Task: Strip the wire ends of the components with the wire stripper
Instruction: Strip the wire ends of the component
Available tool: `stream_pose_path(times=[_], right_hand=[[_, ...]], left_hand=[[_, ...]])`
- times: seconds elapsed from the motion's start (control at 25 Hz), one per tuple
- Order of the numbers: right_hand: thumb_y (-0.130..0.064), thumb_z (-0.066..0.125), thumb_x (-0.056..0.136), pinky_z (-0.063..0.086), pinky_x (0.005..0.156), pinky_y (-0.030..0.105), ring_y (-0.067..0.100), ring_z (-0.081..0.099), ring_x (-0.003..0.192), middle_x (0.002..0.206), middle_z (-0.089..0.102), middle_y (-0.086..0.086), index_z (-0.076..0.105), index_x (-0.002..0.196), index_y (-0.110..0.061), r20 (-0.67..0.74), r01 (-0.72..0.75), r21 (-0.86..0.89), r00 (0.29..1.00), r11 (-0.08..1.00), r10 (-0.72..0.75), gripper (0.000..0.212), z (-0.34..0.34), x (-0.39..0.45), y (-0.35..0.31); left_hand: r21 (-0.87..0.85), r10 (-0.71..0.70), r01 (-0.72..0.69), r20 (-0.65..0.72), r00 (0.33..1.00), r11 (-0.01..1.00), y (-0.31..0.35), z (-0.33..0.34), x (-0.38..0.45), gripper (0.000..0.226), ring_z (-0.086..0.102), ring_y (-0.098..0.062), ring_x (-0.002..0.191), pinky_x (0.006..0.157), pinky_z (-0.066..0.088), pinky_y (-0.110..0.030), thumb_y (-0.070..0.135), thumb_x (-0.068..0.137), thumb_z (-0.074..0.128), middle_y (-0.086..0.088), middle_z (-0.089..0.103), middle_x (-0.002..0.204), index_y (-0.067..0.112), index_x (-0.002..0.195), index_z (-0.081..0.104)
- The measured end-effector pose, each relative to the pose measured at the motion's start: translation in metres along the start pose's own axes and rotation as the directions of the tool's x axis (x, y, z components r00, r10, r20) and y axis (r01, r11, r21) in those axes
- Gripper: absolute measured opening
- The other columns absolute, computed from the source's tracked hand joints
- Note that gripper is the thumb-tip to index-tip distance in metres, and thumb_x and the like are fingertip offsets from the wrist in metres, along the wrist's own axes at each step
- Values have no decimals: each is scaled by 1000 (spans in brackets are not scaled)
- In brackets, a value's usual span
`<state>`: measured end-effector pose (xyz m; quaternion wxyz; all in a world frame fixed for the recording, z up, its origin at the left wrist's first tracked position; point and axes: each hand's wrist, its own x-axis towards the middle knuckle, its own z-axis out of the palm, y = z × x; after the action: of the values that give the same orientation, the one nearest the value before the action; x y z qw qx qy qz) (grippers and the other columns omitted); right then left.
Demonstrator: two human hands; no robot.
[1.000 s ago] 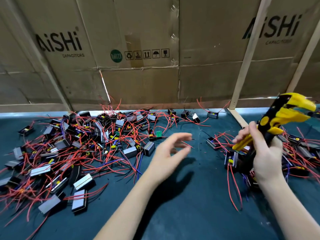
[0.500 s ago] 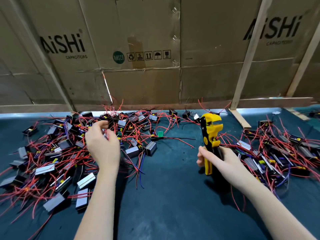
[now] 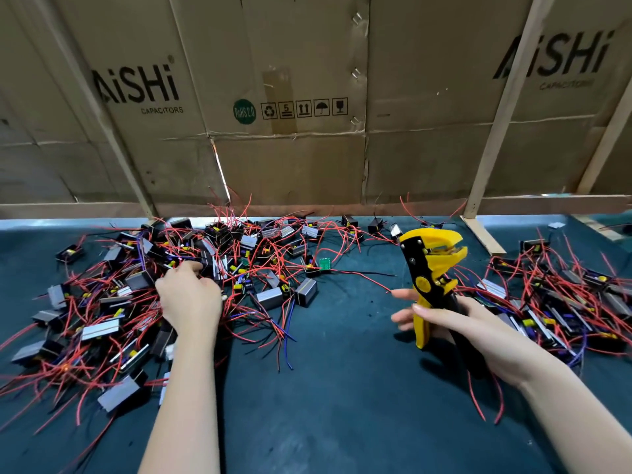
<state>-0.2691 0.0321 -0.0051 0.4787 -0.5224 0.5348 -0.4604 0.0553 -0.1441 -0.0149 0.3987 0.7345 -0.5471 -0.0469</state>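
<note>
I look down on a dark green work mat (image 3: 342, 388) backed by a wall of flattened cardboard boxes (image 3: 290, 97), which I judge is there to stop parts sliding off the far edge. Two heaps lie on it: a big left pile of components (image 3: 143, 295), small black and grey blocks trailing red wires, and a right pile (image 3: 564, 295) of the same parts, well apart from the first. My guess is that one is the stock to be stripped and the other the finished lot, though I cannot tell which from the wire ends at this size.

My right hand (image 3: 455, 323) grips the yellow and black wire stripper (image 3: 431, 268) by its handles, head up and tilted toward the middle, its jaws standing apart with nothing between them, so it waits ready for a wire to be fed in from the left.

My left hand (image 3: 189, 299) reaches into the left pile, fingers curled down among the wires near a black block; whether they are clamped on a component I cannot tell, since the knuckles hide the fingertips.
</note>
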Motion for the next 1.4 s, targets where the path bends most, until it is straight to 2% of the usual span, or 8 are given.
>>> stream_pose_path(times=[0.2,0.36,0.52,0.72,0.88,1.0,1.16,1.4], right_hand=[[-40,65,76,50,91,37,25,69,103,107,73,9,67,119,-24,-5,-13,-21,1000,1000,13,46,0,0,-1],[-42,65,76,49,93,40,26,69,103,106,73,10,70,116,-24,-14,-22,-12,1000,1000,22,45,1,1,-1],[-42,65,75,49,93,41,26,69,102,106,73,12,72,113,-27,-15,-21,9,1000,1000,22,41,2,0,-1],[-42,65,75,49,92,40,26,69,103,106,73,12,72,111,-29,-9,-26,9,1000,1000,26,40,2,0,-1],[-42,65,75,50,94,41,27,69,103,106,73,12,72,112,-28,-12,-27,8,1000,1000,27,40,1,0,-1],[-41,65,76,49,95,43,27,68,104,107,73,12,72,113,-27,-11,-31,15,999,999,31,40,-1,-1,2],[-38,64,78,49,93,41,28,69,101,106,73,14,73,112,-27,-15,-26,34,1000,999,27,37,-1,2,3],[-38,64,78,50,93,41,28,69,101,106,73,13,71,114,-24,-6,-23,23,1000,999,23,40,-1,4,3]], left_hand=[[47,-62,70,-146,987,996,-16,-23,12,34,47,-43,106,83,44,-47,-7,76,60,-24,63,95,18,95,75],[199,-35,11,121,992,980,-12,-16,8,21,46,-39,114,91,41,-42,10,80,68,-19,66,97,20,96,77],[349,-26,-66,252,967,935,-14,-16,10,21,44,-35,115,91,37,-38,21,80,72,-13,66,107,30,99,76],[315,9,-61,164,986,947,-12,-14,6,14,47,-34,110,88,35,-39,33,79,77,-8,70,97,27,91,76],[176,8,-23,86,996,984,-6,-20,5,39,42,-38,118,94,38,-45,26,78,79,-15,63,115,12,111,63],[138,-21,20,0,1000,990,-15,-42,10,29,49,-40,111,90,46,-48,17,71,82,-19,63,111,14,96,66],[211,-246,194,260,934,958,-24,-58,7,20,62,-34,92,80,54,-43,17,67,87,-14,68,92,14,77,70],[331,-205,82,359,911,940,-13,-51,7,29,62,-37,98,87,54,-43,7,66,85,-20,68,100,4,90,68]])
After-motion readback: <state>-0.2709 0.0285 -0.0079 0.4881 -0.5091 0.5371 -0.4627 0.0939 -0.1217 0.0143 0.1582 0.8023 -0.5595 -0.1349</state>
